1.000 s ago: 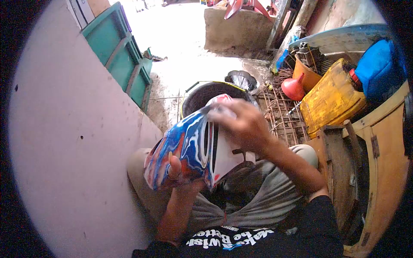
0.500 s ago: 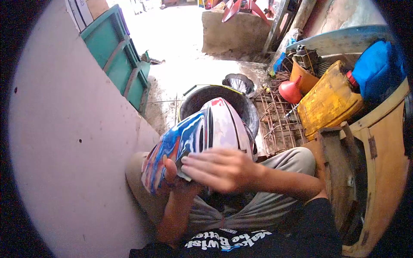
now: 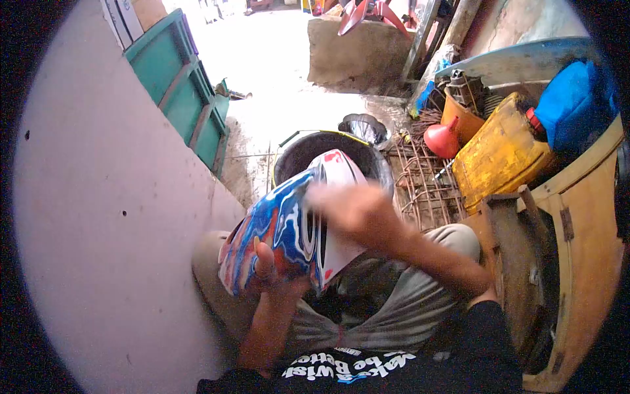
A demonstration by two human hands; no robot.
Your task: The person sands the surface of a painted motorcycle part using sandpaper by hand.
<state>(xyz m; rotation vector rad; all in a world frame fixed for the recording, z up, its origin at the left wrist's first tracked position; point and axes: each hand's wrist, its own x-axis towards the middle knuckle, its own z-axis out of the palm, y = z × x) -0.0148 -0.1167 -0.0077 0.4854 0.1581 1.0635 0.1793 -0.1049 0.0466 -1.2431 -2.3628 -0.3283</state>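
Here's the left hand, thumb up, curled round the lower end of the shell, which sits above the lap before the bucket! And the right hand, blurred, is over the shell's upper part, fingers bunched; its hold can't be told.

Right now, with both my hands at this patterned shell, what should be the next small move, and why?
Probably stroke the right hand down the patterned shell toward the left hand: the right is motion-blurred near the shell's upper part, as if rubbing, while the left supports the lower end.
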